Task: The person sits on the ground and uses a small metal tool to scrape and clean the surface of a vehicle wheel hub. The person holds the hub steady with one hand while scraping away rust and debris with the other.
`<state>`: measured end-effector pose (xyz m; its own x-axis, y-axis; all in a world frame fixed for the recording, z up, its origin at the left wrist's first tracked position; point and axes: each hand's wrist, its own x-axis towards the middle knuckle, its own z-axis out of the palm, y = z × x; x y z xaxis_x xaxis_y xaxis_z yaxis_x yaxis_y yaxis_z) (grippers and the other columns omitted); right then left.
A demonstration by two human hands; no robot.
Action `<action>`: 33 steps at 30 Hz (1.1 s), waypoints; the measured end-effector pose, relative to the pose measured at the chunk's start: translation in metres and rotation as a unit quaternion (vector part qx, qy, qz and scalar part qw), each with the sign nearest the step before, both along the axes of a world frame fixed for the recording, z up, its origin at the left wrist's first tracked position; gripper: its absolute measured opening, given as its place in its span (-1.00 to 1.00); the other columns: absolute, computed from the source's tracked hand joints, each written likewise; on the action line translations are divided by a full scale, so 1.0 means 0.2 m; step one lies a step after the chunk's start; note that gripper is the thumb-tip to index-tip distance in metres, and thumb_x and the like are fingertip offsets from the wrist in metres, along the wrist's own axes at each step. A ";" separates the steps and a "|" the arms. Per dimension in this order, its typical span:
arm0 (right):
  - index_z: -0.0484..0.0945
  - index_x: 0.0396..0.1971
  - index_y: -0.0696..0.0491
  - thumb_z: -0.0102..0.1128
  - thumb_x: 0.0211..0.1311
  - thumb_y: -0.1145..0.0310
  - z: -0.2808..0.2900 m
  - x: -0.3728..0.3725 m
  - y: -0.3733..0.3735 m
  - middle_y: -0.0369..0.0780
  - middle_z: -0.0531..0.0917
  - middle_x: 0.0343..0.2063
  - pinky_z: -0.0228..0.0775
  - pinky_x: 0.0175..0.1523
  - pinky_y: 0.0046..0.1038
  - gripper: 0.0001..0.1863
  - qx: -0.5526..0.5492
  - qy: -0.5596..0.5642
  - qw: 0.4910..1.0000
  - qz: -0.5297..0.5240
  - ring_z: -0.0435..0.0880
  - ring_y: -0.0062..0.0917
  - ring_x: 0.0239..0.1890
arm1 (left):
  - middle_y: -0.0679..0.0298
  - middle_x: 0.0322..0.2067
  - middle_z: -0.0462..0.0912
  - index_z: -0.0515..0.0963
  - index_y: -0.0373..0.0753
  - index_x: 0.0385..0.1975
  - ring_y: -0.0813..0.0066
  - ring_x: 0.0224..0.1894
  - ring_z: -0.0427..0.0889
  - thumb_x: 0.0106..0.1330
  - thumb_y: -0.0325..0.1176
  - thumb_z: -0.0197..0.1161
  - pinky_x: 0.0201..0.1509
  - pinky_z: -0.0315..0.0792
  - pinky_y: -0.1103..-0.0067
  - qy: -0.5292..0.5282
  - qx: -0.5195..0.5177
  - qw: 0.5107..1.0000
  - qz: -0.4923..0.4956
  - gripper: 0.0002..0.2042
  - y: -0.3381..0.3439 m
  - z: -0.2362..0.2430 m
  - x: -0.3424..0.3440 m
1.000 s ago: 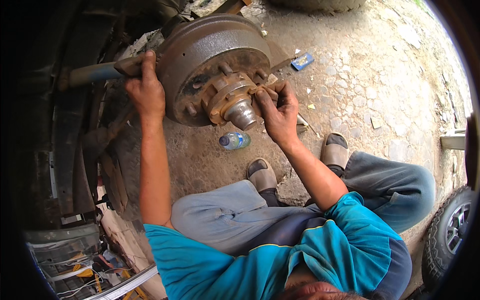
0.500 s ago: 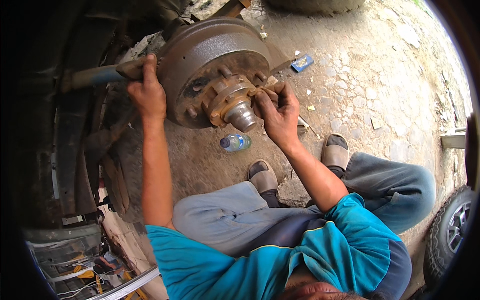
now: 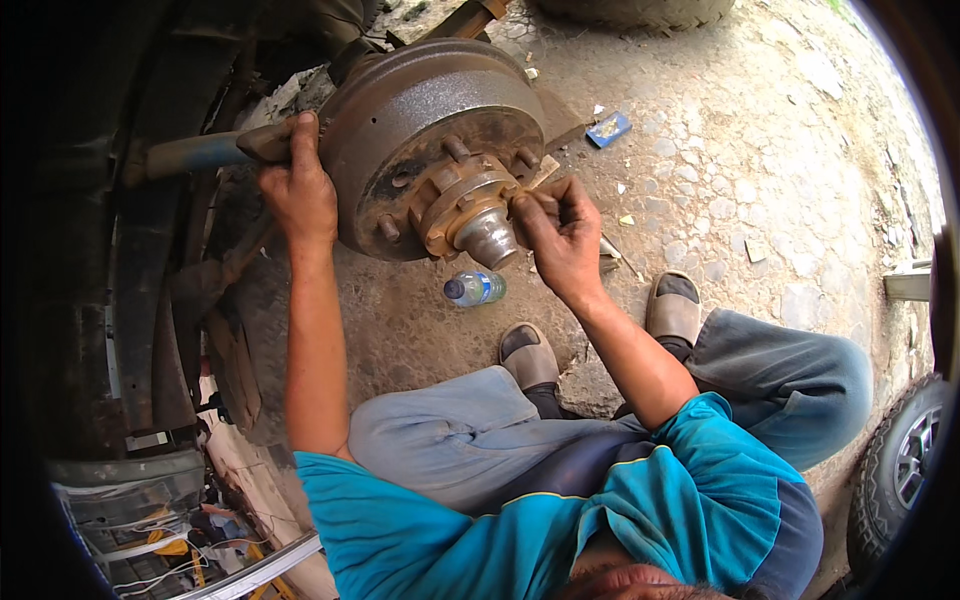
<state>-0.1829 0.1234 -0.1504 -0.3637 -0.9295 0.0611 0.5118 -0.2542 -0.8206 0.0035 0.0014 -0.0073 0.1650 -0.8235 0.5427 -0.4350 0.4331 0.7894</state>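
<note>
A rusty brake drum (image 3: pixel 440 95) with protruding wheel studs is mounted at the end of an axle. From its middle juts a brown hub (image 3: pixel 455 200) with a bare metal end cap (image 3: pixel 487 238). My left hand (image 3: pixel 300 200) grips the drum's left rear edge, thumb up beside a dark metal bracket; its other fingers are mostly hidden behind. At the right side of the hub's rim, my right hand (image 3: pixel 565 240) is closed in a pinch, thumb against curled fingers. Whatever small thing lies between those fingertips is hidden.
A clear plastic bottle (image 3: pixel 475 289) lies on the ground below the hub. Beyond the drum to the right is a small blue box (image 3: pixel 608 129). A blue-grey axle tube (image 3: pixel 195 155) runs left under the vehicle. A tyred wheel (image 3: pixel 905 470) stands at the lower right.
The whole view has shifted slightly, so the drum appears a little lower and further right. My right fingers have moved slightly down along the hub's rim; my left hand keeps its hold.
</note>
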 end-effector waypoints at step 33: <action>0.39 -0.24 0.17 0.17 0.37 0.51 -0.07 0.03 -0.01 -0.25 0.63 -0.41 0.45 -0.33 -0.62 -0.87 -0.015 0.085 0.996 -0.026 0.57 -0.72 -0.39 | 0.20 -0.25 0.70 0.64 -0.48 -0.20 0.51 -0.17 0.61 0.35 -0.27 0.31 -0.02 0.46 0.52 -0.004 0.005 1.000 0.011 -0.69 0.01 0.01 -0.02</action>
<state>-0.1762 0.1214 -0.1640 -0.3936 -0.9065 0.1527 0.3513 -0.3018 -0.8863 0.0004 0.0032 -0.0062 0.1784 -0.8258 0.5351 -0.4506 0.4149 0.7905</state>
